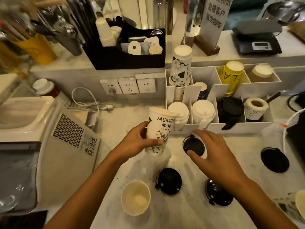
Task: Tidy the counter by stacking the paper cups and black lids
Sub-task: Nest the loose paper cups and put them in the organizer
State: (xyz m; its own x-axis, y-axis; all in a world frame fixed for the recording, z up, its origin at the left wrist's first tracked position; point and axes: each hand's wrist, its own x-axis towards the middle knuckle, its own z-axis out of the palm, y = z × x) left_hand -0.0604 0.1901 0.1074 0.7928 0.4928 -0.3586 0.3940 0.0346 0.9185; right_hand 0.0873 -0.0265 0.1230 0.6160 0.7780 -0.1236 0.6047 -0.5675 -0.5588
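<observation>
My left hand [140, 141] holds a white paper cup printed JASMINE [159, 128] upright above the counter. To its right, my right hand [212, 149] grips a black lid [194, 146] by its edge, thumb under, fingers over. Three more black lids lie flat on the counter: one near the middle [169, 180], one partly under my right wrist [217, 194], one far right [274, 160]. An open paper cup [136, 197] stands at the front. Another printed cup [293, 205] lies at the right edge.
A white divided organizer [208, 125] behind my hands holds stacked printed cups [180, 66], white lids [203, 111], black lids [232, 106], yellow cups [231, 75] and a label roll [255, 108]. A white machine [69, 139] stands left. A black caddy [128, 58] sits on the rear ledge.
</observation>
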